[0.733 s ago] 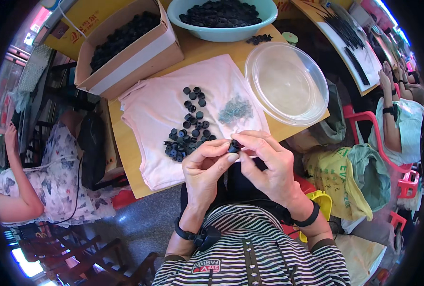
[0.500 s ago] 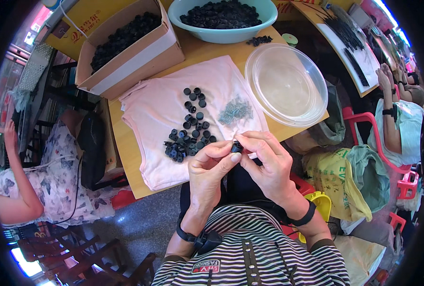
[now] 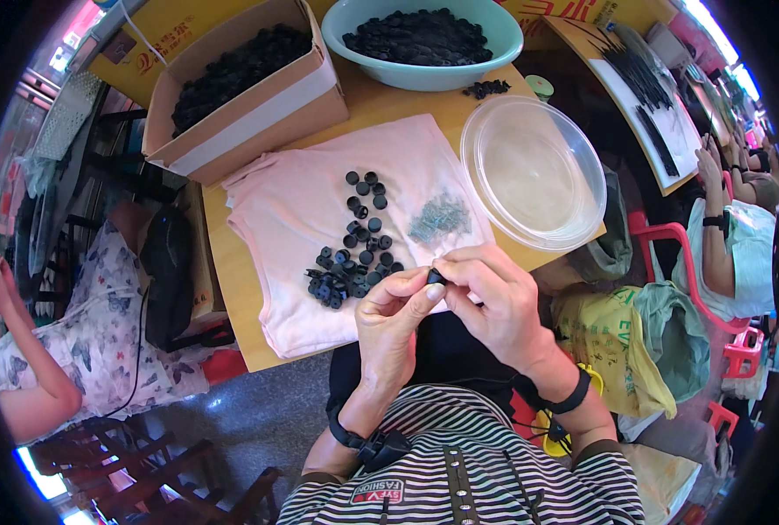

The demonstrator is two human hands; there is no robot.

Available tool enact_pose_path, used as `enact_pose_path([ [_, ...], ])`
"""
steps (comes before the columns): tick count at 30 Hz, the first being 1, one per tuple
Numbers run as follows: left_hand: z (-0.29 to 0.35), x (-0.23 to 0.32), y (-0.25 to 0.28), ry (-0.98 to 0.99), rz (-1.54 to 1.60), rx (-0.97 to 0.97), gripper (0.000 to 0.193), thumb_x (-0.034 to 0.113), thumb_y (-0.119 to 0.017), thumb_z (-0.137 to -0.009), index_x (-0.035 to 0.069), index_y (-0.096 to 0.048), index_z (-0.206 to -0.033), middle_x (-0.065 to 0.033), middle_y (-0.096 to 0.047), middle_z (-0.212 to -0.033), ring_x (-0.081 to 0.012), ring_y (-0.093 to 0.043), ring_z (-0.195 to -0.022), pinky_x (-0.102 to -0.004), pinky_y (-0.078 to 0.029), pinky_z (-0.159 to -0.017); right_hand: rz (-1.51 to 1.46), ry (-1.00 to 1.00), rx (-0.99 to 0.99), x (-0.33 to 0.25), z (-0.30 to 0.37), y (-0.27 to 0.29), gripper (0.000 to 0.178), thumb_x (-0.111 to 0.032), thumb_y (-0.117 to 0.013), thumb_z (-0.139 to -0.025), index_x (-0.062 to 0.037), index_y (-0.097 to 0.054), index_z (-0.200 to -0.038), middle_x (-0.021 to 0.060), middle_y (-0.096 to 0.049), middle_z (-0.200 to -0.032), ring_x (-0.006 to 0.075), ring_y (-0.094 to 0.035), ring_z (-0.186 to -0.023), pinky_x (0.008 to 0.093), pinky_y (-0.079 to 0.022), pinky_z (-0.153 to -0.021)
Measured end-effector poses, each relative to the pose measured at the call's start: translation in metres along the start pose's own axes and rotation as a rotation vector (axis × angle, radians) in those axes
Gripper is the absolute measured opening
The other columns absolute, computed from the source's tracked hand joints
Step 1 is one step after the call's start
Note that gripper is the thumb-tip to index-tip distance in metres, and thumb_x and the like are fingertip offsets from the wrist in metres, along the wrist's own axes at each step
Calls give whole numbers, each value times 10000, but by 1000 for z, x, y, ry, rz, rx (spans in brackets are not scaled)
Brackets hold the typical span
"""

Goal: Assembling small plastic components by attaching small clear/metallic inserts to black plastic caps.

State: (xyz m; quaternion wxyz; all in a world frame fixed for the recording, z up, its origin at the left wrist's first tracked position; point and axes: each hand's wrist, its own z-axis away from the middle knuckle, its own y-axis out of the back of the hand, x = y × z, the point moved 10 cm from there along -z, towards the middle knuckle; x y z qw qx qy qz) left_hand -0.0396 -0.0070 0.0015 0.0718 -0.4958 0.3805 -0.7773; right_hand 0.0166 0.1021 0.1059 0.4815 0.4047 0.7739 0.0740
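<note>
Between my two hands, over the near edge of a pink cloth (image 3: 293,201), is a small black round plastic cap (image 3: 436,277). The thumb and fingers of my left hand (image 3: 387,324) pinch it from one side. My right hand (image 3: 497,302) grips it from the other, fingertips closed over its top. Beyond my left hand lies a loose heap of black plastic caps (image 3: 341,276), trailing away in a scattered line. A small pile of clear or greyish tiny parts (image 3: 442,219) rests on the cloth past my right hand; their kind is too small to make out.
At the back stand a cardboard box (image 3: 258,114) and a pale green basin (image 3: 420,77), both full of black parts. A clear round plastic lid (image 3: 534,175) lies at the table's right. Seated people flank both sides. A yellow sack (image 3: 612,350) stands at the right.
The view has shifted slightly, so the table things sit a little lower and further right. Both hands still hold the cap, its dark body now more covered by the fingers.
</note>
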Motion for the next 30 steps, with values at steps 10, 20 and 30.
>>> enact_pose_path([
  [10, -36, 92, 68, -184, -918, 251, 190, 90, -637, -908, 2, -680, -1072, -57, -686, -968, -87, -617, -843, -213, -474, -783, 312, -192, -234, 71, -138, 16, 224, -189, -647, -797, 13, -677, -889, 182, -657, -800, 297, -653, -747, 374, -500, -687],
  [20, -55, 110, 76, -222, -1326, 149, 198, 99, -679, -843, -17, -684, -1004, -60, -663, -892, -116, -588, -801, -245, -451, -721, 619, -85, 135, 68, -181, 13, 434, -314, -652, -844, -50, -622, -1187, 247, -628, -1125, 291, -602, -1073, 373, -436, -958],
  [30, -69, 98, 81, -166, -1331, 88, 126, 72, -691, -809, 1, -668, -910, -108, -631, -934, -235, -602, -910, -325, -459, -841, -41, -301, -305, 55, -37, -69, 240, -180, -723, -813, -75, -707, -1028, 112, -673, -836, 166, -611, -685, 274, -476, -812],
])
